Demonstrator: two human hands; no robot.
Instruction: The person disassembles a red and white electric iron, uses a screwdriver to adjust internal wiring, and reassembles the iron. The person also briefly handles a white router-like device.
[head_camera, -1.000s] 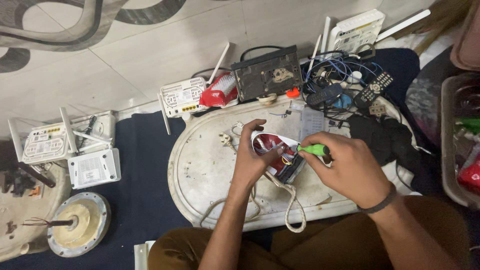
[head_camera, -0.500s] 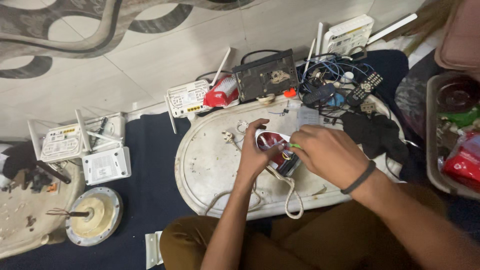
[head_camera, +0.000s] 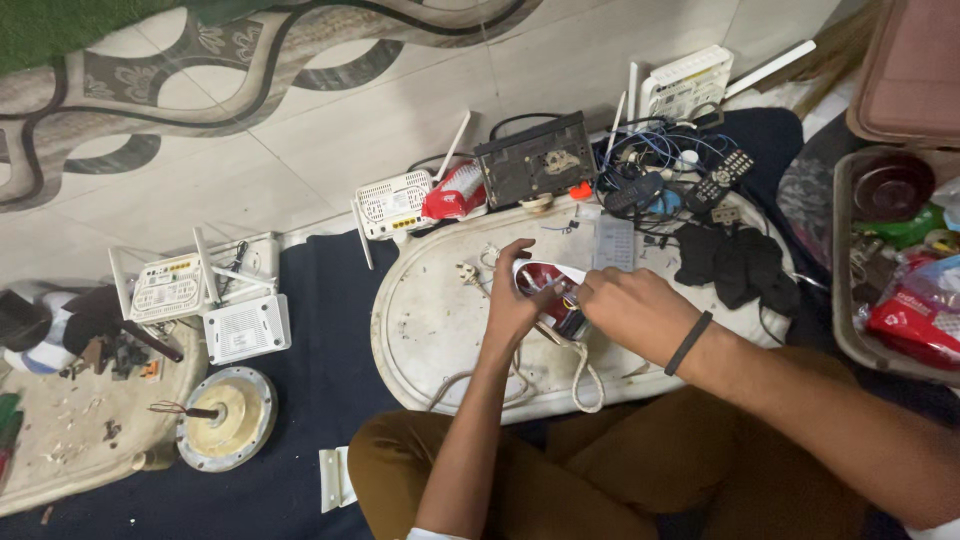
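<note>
Red-and-white clothes iron (head_camera: 548, 290), lying on the oval white tray (head_camera: 420, 330), is clasped by the left hand (head_camera: 515, 300) while the right hand (head_camera: 630, 312) closes over its rear, so it could skid and snag its white cord (head_camera: 585, 375).

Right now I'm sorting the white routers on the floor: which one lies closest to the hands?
The white router at the oval tray's upper left corner, beside the red packet. The others sit farther off: two far left, one at the top.
</note>
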